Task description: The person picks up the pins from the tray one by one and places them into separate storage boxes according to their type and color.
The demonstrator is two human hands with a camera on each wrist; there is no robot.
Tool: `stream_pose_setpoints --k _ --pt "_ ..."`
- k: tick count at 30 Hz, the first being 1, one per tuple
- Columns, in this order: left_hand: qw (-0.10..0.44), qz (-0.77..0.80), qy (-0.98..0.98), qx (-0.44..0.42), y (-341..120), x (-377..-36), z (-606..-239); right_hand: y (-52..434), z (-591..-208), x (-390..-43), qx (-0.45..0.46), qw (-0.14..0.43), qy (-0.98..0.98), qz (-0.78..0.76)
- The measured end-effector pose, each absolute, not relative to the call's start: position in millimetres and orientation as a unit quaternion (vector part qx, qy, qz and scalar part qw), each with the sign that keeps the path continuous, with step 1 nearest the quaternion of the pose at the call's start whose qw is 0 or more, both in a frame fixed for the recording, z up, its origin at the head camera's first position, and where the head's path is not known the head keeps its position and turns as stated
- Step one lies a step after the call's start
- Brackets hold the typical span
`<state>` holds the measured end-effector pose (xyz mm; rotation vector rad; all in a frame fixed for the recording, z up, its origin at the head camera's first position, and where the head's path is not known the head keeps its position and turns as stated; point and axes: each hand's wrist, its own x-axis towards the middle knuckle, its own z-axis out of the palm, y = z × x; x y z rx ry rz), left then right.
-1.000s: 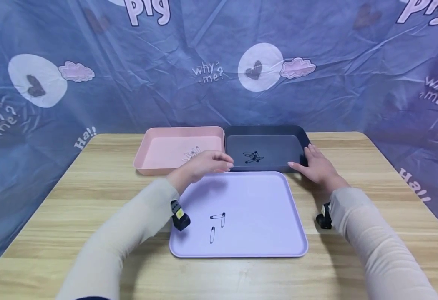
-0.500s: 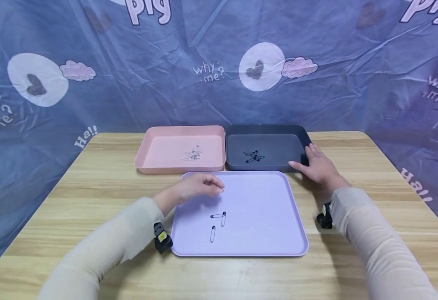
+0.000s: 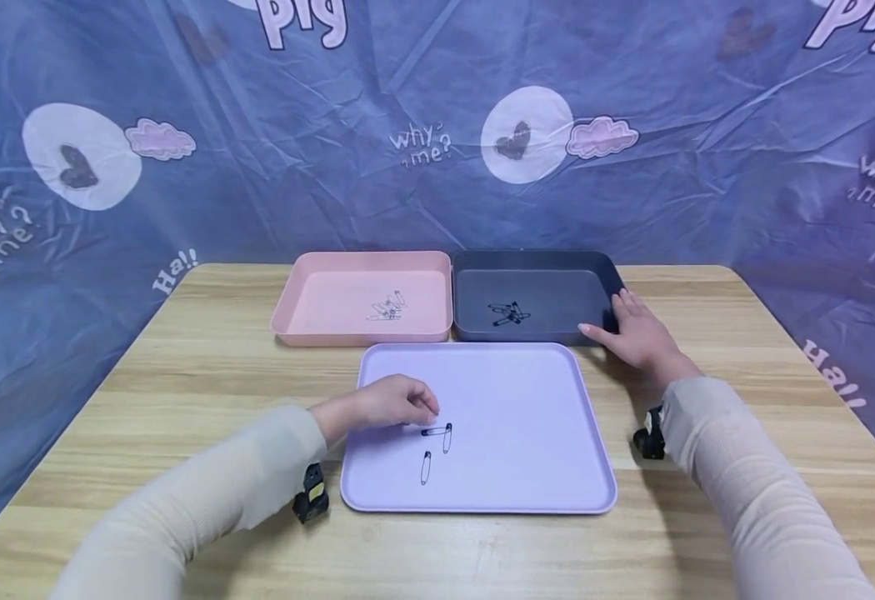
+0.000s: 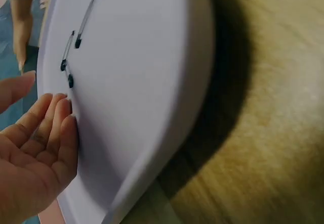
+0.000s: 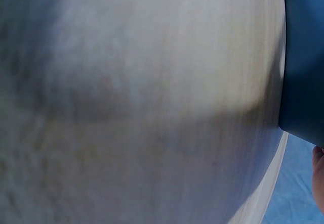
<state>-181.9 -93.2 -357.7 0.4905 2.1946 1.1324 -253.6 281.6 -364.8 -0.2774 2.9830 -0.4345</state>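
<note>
Three safety pins lie on the lavender tray (image 3: 512, 467): a crosswise pin (image 3: 433, 432), an upright pin (image 3: 447, 438) touching it, and a lone pin (image 3: 426, 468) nearer the front. Over the tray's left half is my left hand (image 3: 392, 402), its fingertips just short of the crosswise pin. In the left wrist view, the left hand (image 4: 38, 148) has loosely bent fingers, thumb apart, and nothing between them. My right hand (image 3: 640, 337) rests against the right front corner of the dark tray (image 3: 542, 292), fingers extended and thumb along the front wall.
Inside the dark tray sits a small heap of black safety pins (image 3: 510, 313). The pink tray (image 3: 325, 292) beside it holds several silver safety pins (image 3: 387, 308). All three trays stand on a wooden table (image 3: 182, 400), with a blue printed cloth (image 3: 295, 167) hanging behind.
My left hand has come back from beside the pink and dark trays, down and slightly left, to above the lavender tray near the pins. The right hand stays in place.
</note>
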Motion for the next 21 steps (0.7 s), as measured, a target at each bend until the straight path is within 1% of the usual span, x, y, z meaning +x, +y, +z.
stream_pose_setpoints --k 7,14,18,21 --pt "0.263 0.369 0.870 0.196 -88.7 -174.0 -359.5 282.4 -364.6 -253.9 -0.092 0.056 0.984 -0.144" --pt "0.212 0.305 0.901 0.226 -84.4 -168.8 -359.4 282.2 -364.3 -253.6 -0.093 0.052 0.983 -0.146" --pt "0.209 0.286 0.905 0.237 -84.6 -169.1 -358.5 282.2 -363.8 -253.5 -0.092 0.056 0.983 -0.149" --pt "0.217 0.286 0.902 0.239 -85.2 -170.6 -358.4 282.3 -363.9 -253.9 -0.093 0.056 0.983 -0.149"
